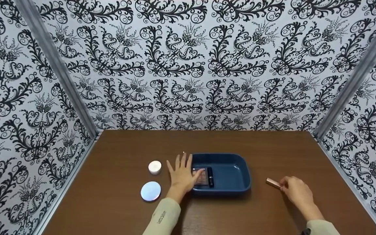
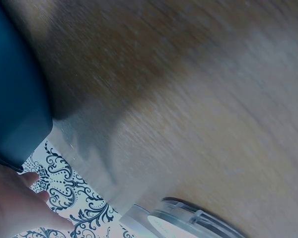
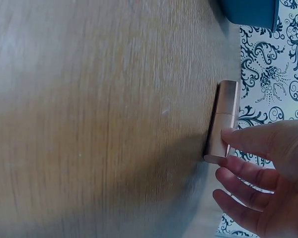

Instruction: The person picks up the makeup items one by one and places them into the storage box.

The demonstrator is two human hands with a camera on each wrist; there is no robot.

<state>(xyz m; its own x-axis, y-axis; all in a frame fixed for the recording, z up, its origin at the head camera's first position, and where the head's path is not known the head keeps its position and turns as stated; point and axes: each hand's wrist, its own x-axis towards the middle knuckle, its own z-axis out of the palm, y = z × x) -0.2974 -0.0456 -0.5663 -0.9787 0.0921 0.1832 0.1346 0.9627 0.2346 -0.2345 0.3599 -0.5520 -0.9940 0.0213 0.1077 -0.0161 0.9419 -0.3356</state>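
Note:
My right hand (image 1: 297,192) pinches one end of a rose-gold lipstick tube (image 3: 224,116) between thumb and forefinger, right of the blue tray (image 1: 220,192); the tube lies at table level. The other fingers are loosely bent in the right wrist view. My left hand (image 1: 182,176) is spread with straight fingers over the tray's left rim. Its thumb reaches across a clear-lidded makeup palette (image 1: 203,179) inside the tray, partly covering it; whether they touch I cannot tell. A slim black tube (image 1: 210,177) lies beside the palette in the tray.
Left of the tray stand a small white-lidded jar (image 1: 155,166) and a round pale compact (image 1: 150,191), both close to the left hand and forearm. The brown wooden table (image 1: 135,143) is bounded by patterned walls (image 1: 188,65) at the back and sides.

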